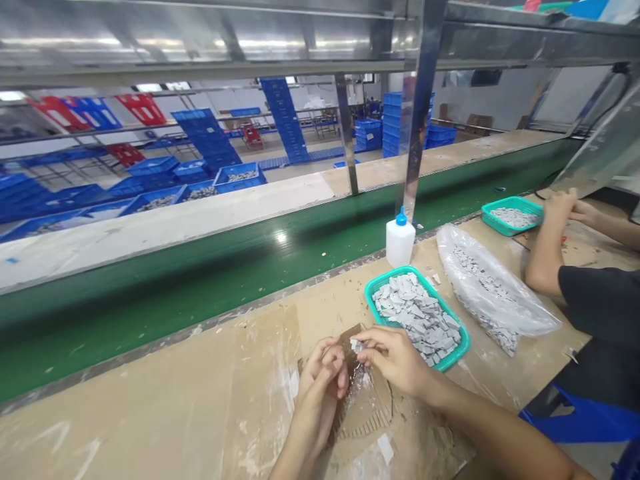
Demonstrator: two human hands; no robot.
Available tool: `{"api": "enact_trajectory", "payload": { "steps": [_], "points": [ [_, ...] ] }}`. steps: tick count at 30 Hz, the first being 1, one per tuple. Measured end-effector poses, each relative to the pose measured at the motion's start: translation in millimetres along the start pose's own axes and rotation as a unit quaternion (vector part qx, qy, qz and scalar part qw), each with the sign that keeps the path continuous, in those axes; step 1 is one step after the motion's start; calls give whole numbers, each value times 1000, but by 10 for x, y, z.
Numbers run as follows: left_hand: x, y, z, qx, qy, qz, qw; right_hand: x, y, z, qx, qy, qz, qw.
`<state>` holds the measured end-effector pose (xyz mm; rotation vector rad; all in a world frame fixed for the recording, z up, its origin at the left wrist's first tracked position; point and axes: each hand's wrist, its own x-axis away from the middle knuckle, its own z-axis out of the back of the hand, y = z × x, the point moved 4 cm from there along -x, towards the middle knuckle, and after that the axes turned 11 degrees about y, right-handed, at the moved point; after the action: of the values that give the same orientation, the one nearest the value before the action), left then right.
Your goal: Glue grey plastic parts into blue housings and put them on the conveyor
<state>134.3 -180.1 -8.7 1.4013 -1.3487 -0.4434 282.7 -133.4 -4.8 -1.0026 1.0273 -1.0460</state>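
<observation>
Between the thumb and fingers of my right hand is a small light-grey piece, pinched at the fingertips. My left hand faces it with curled fingers and the thumb bent in; whatever it may hold is hidden. Under both hands lies a worn piece of cardboard with white smears and a torn corrugated edge. Just beyond my right hand, a green plastic basket is heaped with flat grey pieces. One pale strip rests on the table near the cardboard.
A white squeeze bottle with a blue cap stands behind the basket. A clear plastic bag of small pieces lies to the right. Further right, a co-worker's hands are near another green basket. A green conveyor belt runs behind the table.
</observation>
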Motion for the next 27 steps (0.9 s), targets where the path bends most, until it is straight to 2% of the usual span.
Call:
{"api": "enact_trajectory", "payload": {
  "steps": [3, 6, 13, 19, 27],
  "points": [
    [27, 23, -30, 71, -17, 48, 996, 25, 14, 12, 6, 8, 6, 1000],
    [11, 5, -29, 109, -35, 66, 991, 41, 56, 17, 8, 1, -2, 1000],
    [-22, -46, -11, 110, -48, 77, 990, 64, 44, 45, 26, -14, 40, 999],
    [-36, -62, -19, 128, -55, 81, 987, 47, 34, 70, 51, 1, 40, 998],
    [-34, -19, -6, 164, -56, 111, 979, 52, 57, 70, 67, -12, 72, 995]
  ]
}}
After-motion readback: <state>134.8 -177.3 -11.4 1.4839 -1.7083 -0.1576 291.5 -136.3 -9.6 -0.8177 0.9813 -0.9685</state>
